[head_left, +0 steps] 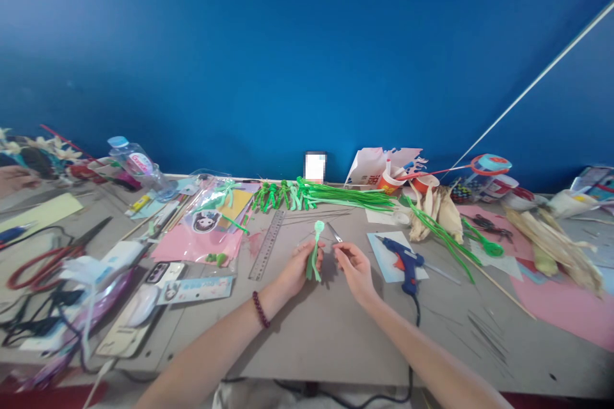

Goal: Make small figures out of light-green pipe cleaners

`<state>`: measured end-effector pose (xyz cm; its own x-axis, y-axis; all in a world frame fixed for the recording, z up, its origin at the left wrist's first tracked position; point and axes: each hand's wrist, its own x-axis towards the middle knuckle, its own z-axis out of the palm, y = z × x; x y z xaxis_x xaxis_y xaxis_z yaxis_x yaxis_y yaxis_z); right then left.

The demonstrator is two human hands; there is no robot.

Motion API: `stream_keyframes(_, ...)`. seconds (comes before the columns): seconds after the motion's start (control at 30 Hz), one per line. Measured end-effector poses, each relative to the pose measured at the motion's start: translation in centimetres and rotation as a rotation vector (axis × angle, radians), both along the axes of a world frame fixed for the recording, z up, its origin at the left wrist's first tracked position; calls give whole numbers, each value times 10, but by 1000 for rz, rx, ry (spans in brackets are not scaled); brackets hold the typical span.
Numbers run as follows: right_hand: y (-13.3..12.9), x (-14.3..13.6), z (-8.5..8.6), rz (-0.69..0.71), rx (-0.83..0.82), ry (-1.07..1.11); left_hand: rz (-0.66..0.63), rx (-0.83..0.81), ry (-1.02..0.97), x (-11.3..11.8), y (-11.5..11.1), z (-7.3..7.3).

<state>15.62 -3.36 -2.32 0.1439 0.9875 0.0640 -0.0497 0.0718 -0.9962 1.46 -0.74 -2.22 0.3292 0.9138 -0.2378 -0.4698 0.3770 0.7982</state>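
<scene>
Near the middle of the table, my left hand (303,263) pinches a light green fuzzy pipe-cleaner piece (319,227). It has a round coiled top that stands above the fingers, and its loose strands hang below them. A short way to the right, my right hand (354,266) has its fingers closed around a slim pointed metal tool (334,232), tip up and leaning left. Whether it is tweezers or scissors I cannot tell. Behind both hands lie several finished-looking green pipe-cleaner pieces (283,195) and a bundle of straight green pipe cleaners (352,195).
A metal ruler (267,244) lies left of my hands. To the right, a blue glue gun (405,262) rests by light blue paper, its cable running to the front edge. A phone (139,313), red-handled scissors (48,262) and a bottle (139,163) are at left; dried husks (559,249) at right.
</scene>
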Motion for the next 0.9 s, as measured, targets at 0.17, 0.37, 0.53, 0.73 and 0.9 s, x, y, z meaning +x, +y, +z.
stream_keyframes(0.17,4,2,-4,-94,10,-34,2,-14,6,1,0,-4)
stream_keyframes(0.37,7,5,-3,-92,83,-168,-26,44,79,2,-3,-4)
stream_keyframes(0.53,8,6,-2,-104,83,-181,-57,57,139,3,-6,-2)
stream_keyframes(0.73,8,6,-1,-113,58,-183,-18,78,222,2,-6,1)
stream_keyframes(0.9,7,5,-2,-95,40,-167,-5,85,220,3,-6,0)
